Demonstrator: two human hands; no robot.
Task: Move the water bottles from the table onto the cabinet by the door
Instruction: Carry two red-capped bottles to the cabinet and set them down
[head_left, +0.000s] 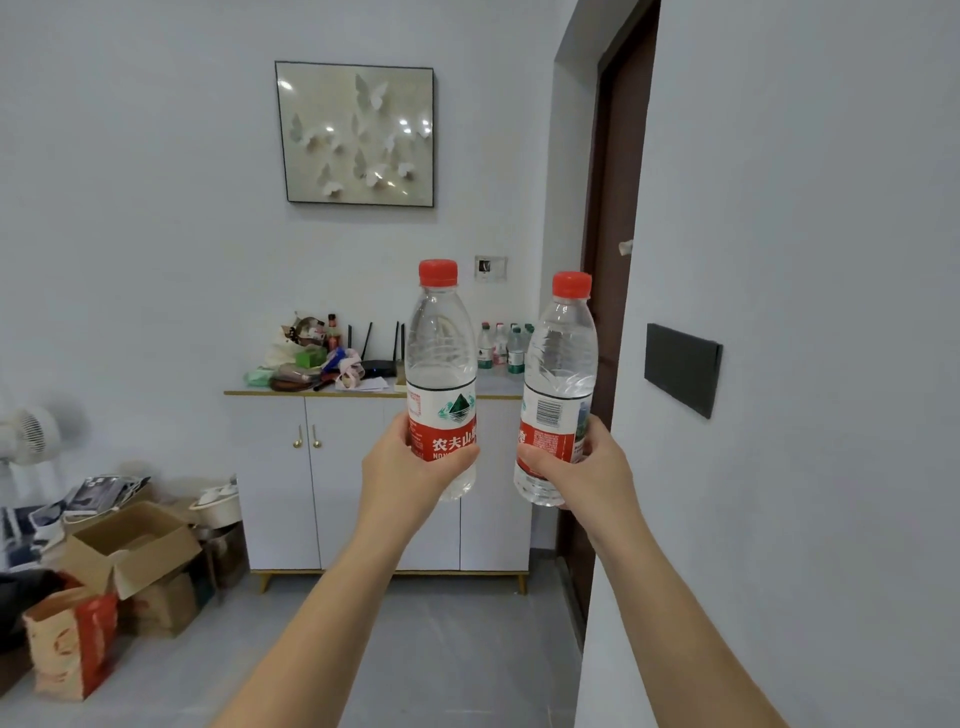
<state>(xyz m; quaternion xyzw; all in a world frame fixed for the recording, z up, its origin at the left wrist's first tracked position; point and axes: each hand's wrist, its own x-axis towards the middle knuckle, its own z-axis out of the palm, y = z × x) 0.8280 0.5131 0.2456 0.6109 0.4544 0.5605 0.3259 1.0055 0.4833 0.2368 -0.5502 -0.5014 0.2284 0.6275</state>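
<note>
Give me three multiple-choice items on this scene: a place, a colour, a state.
1. Where on the cabinet do the small bottles stand? A. right end B. left end C. middle
2. What colour are the caps of the left bottle and right bottle? A. blue B. red C. white
3. What is the left hand doing? A. hanging open B. pointing C. gripping a bottle
1A, they stand nearest the door; 2B, both caps are red; 3C, it wraps the left bottle.

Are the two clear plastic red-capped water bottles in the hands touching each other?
Apart. The head view shows a plain gap between the left bottle and the right bottle, with the white cabinet visible through it.
</note>
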